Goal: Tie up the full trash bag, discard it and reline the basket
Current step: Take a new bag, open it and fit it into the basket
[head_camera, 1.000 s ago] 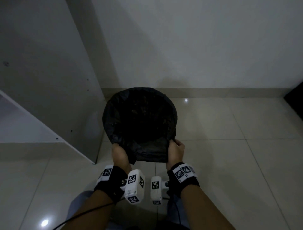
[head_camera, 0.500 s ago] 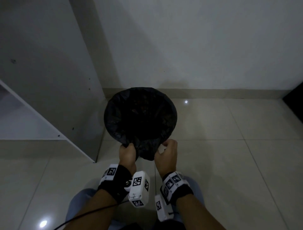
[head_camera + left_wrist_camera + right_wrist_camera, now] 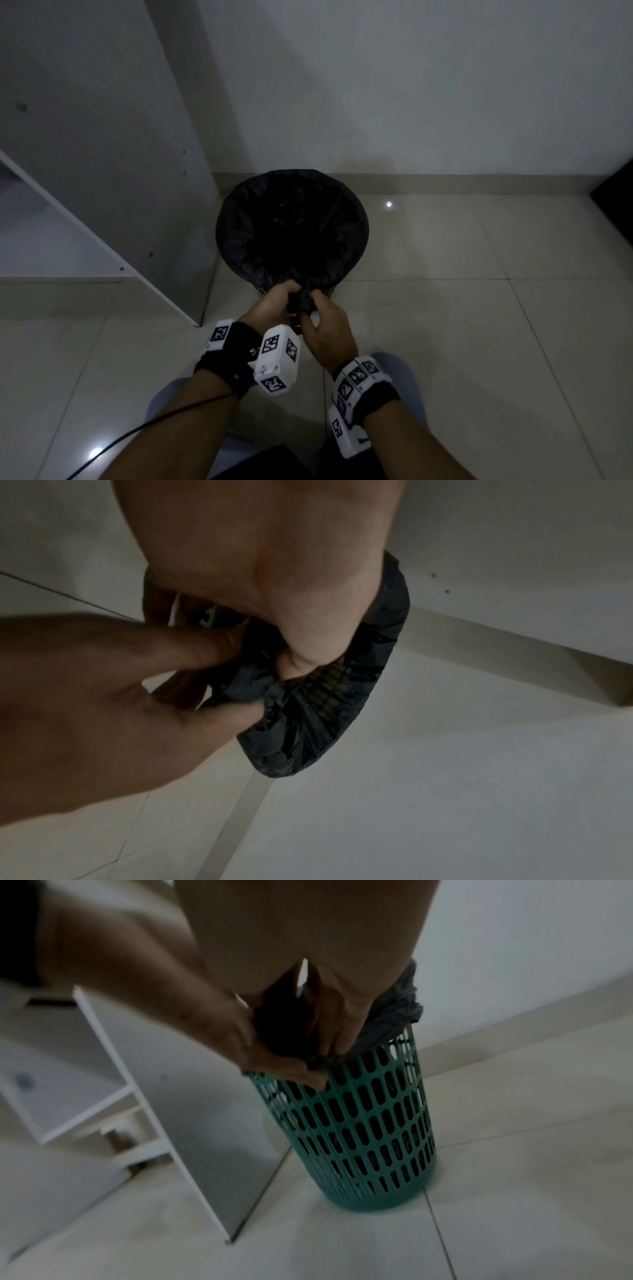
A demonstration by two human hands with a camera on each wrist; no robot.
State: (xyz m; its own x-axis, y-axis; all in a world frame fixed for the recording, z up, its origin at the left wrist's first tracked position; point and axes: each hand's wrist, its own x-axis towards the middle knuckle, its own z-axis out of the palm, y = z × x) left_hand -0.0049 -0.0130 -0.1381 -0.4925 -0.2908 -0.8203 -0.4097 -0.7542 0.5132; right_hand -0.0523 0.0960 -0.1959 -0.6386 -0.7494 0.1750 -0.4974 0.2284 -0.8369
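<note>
A black trash bag lines a teal slotted basket that stands on the tiled floor by the wall. The bag's mouth is open and its rim is folded over the basket's top. My left hand and right hand meet at the near rim, and both pinch a bunched fold of the bag's edge. In the left wrist view my left hand and right hand's fingers squeeze the gathered plastic. The right wrist view shows my right hand and left hand on that fold, just above the basket's rim.
A white shelf unit's side panel stands close to the basket's left. The white wall and its skirting run behind it. A dark object sits at the far right edge. Bare floor tiles lie to the right and in front.
My hands were apart on the near rim a second ago. They have drawn together at the middle and bunched the bag's near edge between them.
</note>
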